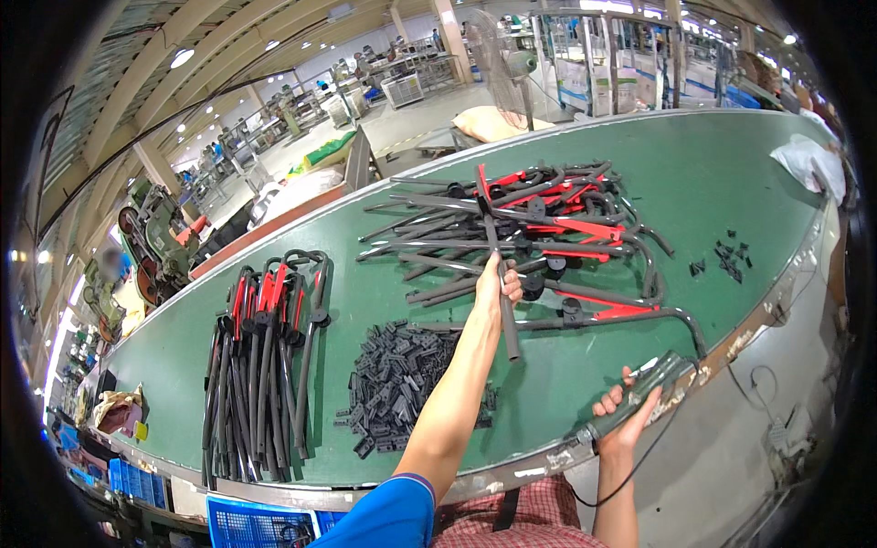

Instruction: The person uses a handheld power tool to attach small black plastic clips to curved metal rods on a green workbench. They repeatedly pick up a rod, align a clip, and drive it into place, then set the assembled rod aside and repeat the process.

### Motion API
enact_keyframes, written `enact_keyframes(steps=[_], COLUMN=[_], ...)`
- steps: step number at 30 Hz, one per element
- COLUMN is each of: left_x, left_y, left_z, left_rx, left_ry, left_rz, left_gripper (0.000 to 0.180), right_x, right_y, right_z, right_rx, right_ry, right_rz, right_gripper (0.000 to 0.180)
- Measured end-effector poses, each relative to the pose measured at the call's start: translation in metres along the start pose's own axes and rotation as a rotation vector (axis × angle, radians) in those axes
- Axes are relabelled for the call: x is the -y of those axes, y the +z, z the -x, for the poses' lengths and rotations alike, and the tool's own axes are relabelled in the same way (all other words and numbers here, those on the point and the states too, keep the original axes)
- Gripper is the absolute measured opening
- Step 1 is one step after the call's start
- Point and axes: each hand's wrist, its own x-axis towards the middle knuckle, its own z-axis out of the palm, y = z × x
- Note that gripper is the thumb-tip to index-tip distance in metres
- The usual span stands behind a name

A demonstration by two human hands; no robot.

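My left hand [498, 283] is closed round a dark grey bent metal tube [510, 333], which carries a red lever and a black round joint at its far end. The tube is lifted over the near side of a heap of similar tube frames [548, 219]. At the table's front edge, my right hand [626, 416] grips a dark green corded electric screwdriver [644, 388], its narrow end pointing lower left. Between my left forearm and a second stack lies a pile of small black plastic pieces [397, 384]. That second stack of tube frames [260, 365] has its red parts at the far end.
The green tabletop [548, 393] curves across the view. Small black pieces [726, 258] lie scattered at right, beyond them a white plastic bag [808, 164]. A black cord [653, 447] hangs by my right wrist. A blue basket [260, 525] stands below the front edge; a fan [502, 68] stands behind the table.
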Motion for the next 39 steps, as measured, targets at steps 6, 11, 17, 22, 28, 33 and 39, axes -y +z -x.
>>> enact_keyframes(steps=[6, 11, 17, 22, 28, 33, 39], left_x=[0.026, 0.041, 0.036, 0.047, 0.024, -0.008, -0.039], left_y=[-0.003, -0.014, -0.039, -0.044, -0.044, -0.037, -0.081], left_z=[0.065, 0.117, 0.149, 0.170, 0.176, 0.175, 0.262], left_rx=[-0.013, 0.011, 0.031, 0.008, -0.032, -0.150, -0.158], left_ry=[0.003, 0.003, -0.038, -0.005, 0.002, 0.096, 0.406], left_rz=[-0.070, -0.108, -0.136, -0.260, -0.394, -0.704, -1.544], left_gripper=[0.037, 0.038, 0.037, 0.039, 0.049, 0.057, 0.030], right_x=[0.001, 0.003, 0.000, -0.002, 0.002, -0.002, 0.003], right_y=[0.008, 0.004, 0.000, 0.010, 0.001, 0.003, -0.006], right_z=[0.006, 0.005, 0.003, 0.007, 0.004, 0.001, 0.001], right_rx=[0.042, 0.040, 0.060, 0.000, 0.076, 0.128, 0.168], right_ry=[-0.051, -0.063, -0.053, -0.040, -0.010, 0.009, -0.017], right_rz=[0.055, 0.066, 0.073, 0.095, 0.112, 0.087, 0.104], right_gripper=[0.057, 0.054, 0.058, 0.061, 0.062, 0.062, 0.066])
